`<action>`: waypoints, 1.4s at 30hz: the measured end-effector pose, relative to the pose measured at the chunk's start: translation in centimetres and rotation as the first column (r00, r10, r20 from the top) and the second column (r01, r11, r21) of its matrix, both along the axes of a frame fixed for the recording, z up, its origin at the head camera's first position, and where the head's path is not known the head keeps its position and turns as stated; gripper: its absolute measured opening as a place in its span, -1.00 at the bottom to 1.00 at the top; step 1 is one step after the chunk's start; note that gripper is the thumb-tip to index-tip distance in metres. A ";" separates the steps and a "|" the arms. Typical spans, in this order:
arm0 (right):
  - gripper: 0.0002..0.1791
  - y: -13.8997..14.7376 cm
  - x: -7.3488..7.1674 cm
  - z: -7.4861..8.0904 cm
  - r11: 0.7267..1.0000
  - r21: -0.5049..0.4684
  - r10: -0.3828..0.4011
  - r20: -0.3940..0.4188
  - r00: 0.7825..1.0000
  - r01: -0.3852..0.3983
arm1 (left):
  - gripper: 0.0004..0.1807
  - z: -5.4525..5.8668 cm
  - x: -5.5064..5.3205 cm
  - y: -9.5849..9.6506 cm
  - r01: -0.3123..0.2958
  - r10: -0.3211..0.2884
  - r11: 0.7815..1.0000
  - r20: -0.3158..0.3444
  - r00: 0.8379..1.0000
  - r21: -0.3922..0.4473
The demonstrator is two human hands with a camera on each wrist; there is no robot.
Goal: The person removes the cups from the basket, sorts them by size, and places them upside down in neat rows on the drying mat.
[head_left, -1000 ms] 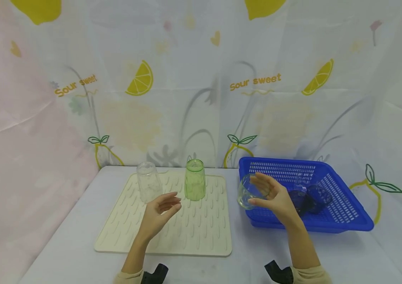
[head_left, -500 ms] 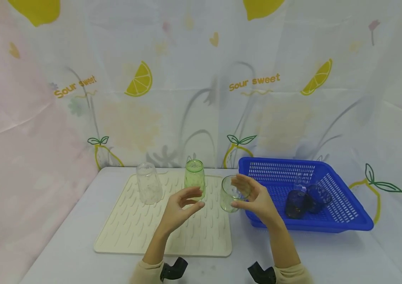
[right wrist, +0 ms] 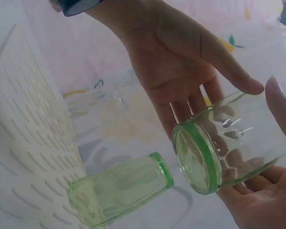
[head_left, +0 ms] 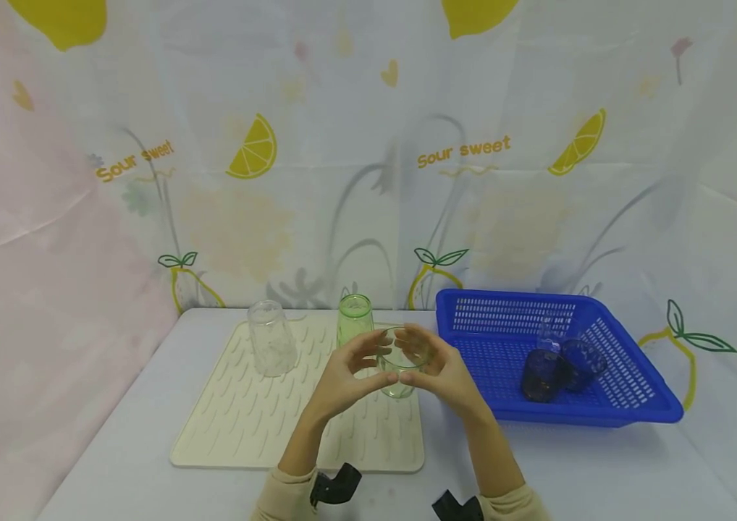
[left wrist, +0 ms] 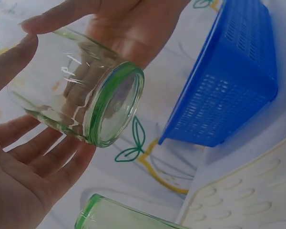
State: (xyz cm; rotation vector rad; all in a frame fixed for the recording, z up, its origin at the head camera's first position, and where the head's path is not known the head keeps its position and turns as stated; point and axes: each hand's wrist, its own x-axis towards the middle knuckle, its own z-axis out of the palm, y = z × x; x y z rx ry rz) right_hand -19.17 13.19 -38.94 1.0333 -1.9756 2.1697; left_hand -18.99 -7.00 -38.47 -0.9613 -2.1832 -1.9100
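Note:
Above the ribbed cream mat (head_left: 232,427), a short clear glass (head_left: 397,390) with a greenish tint is held upright between both hands. My left hand (head_left: 345,376) curves round its left side, thumb at the front, while my right hand (head_left: 449,375) grips it from the right. The thumbs nearly meet. In the left wrist view the glass (left wrist: 81,90) shows a thick green base. Behind the hands a tall green glass (head_left: 355,318) stands on the mat, partly hidden; the right wrist view shows this green glass (right wrist: 121,191) too. A tall clear glass (head_left: 272,340) stands at the mat's left.
Right of the mat sits a blue perforated basket (head_left: 499,412). Several glasses lie in it, including a dark glass (head_left: 541,376) and a clear one behind. A white cloth covers the table (head_left: 127,434), and a lemon-printed curtain (head_left: 316,217) rises directly behind it.
My right hand has carried the short glass leftward from the basket's edge to above the mat. My left hand has moved right and now holds the glass too.

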 end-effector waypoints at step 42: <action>-0.32 0.4 1.1 -3.5 0.975 -0.169 0.186 0.254 0.949 -0.146 | -0.16 1.2 0.3 -0.8 0.074 -0.074 0.997 0.041 0.996 0.015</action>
